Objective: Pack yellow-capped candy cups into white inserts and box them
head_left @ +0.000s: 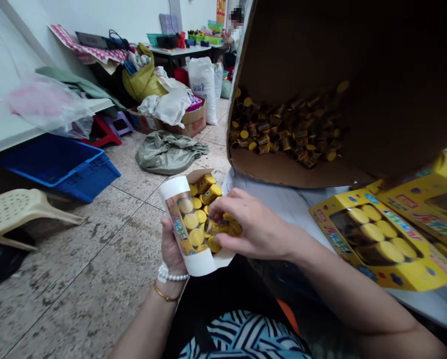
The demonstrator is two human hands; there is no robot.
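Note:
My left hand [173, 244] is wrapped round the lower left side of a small open box [203, 267] with a clear window, held over my lap. Inside it stand several little tubs with yellow lids [196, 237], packed close together. My right hand [245, 222] reaches over the box's open side, thumb and fingers curled round a small yellow-lidded tub [216, 227] among the others. Part of that tub is hidden by the fingers. A big cardboard carton [283, 174] lies tipped towards me just beyond, with a heap of similar tubs [279, 132] in it.
Filled yellow window boxes [358, 269] rest on the table [283, 199] at the right. On the left are a blue crate [77, 174], a cream plastic stool [17, 209] and a grey-green sack [167, 152] on the floor. Another person [235, 40] sits at the back.

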